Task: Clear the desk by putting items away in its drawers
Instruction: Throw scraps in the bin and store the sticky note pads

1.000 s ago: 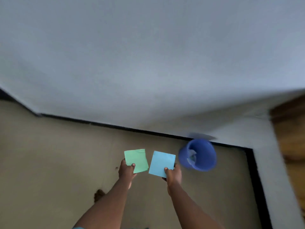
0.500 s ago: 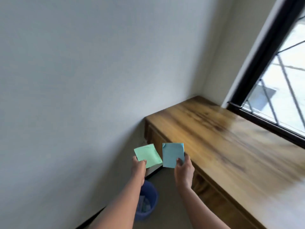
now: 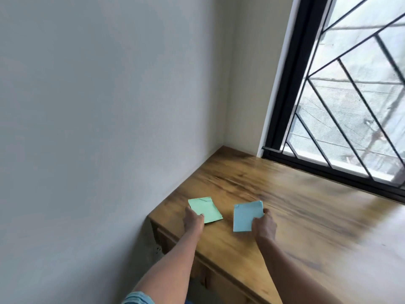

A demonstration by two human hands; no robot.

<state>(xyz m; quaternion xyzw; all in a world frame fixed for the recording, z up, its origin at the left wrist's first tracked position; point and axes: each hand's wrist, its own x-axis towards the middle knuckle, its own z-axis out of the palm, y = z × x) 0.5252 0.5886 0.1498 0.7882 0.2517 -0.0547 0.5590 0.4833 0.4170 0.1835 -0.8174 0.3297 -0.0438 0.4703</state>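
**Notes in hand, drawers not yet opened**

Below the desk's [image 3: 285, 216] front edge, the drawer fronts [image 3: 225, 286] seem to be sitting closed. Near the left front corner, the left hand [image 3: 193, 220] is pinching a green note [image 3: 207, 210] and the right hand [image 3: 264, 226] is gripping a blue note [image 3: 246, 217]. Opening a drawer is probably going to need one hand freed.

Left hand [image 3: 194, 220]: fingers hidden under green paper [image 3: 207, 209], only thumb shows on top. Right hand [image 3: 264, 226]: fingertips hidden behind blue paper [image 3: 245, 218]. Cannot tell whether papers are single sheets or pads, nor whether they touch bench [image 3: 295, 207] or hang just above it. Bench top smeared by motion blur toward right, cut off by right and bottom edges. Drawer fronts [image 3: 163, 236] mostly hidden under bench top and behind left forearm. Window [image 3: 350, 106] cut by top and right edges, scene outside blurred. Sleeve [image 3: 137, 299] cut by bottom edge.
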